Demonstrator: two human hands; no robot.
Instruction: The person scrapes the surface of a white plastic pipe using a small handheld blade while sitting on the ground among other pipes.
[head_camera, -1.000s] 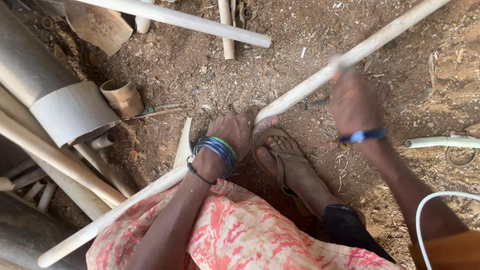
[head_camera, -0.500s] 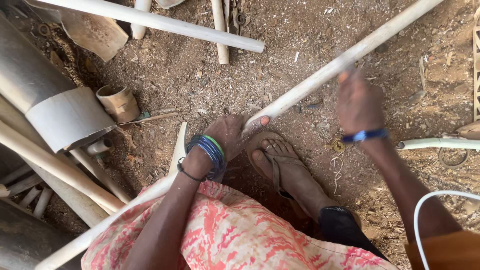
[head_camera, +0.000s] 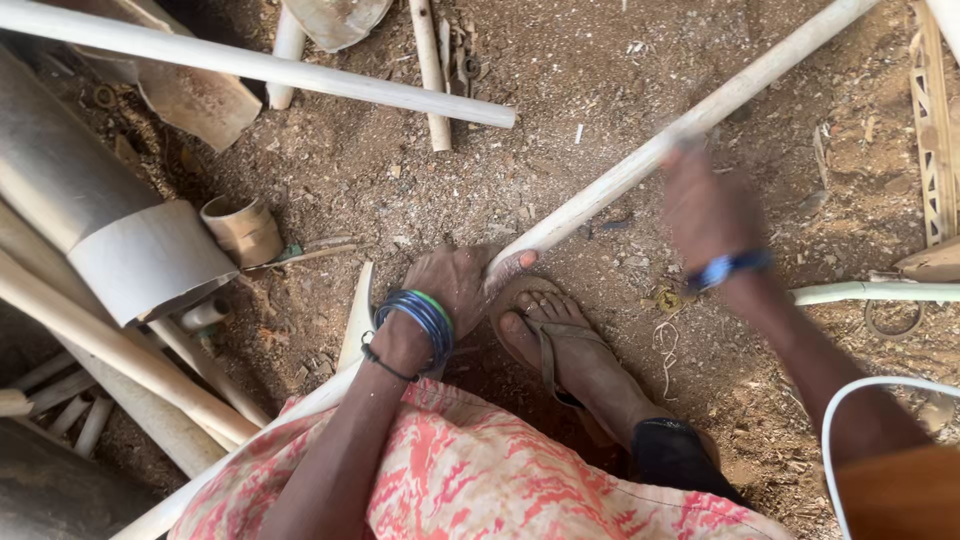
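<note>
There is a single view, from a camera worn on the person's head, and it looks almost straight down past the lap to the dirt floor (head_camera: 600, 150). It sits close: the patterned cloth over the knees (head_camera: 500, 490) fills the bottom edge, and the forearms enter from below. The left hand (head_camera: 450, 285) falls near the middle of the frame, the right hand (head_camera: 705, 205) to the right and a little higher, blurred. A sandalled foot (head_camera: 570, 350) lies directly beneath the lens. A long pale pole (head_camera: 620, 180) crosses the frame diagonally from lower left to upper right. No second view overlaps it.
</note>
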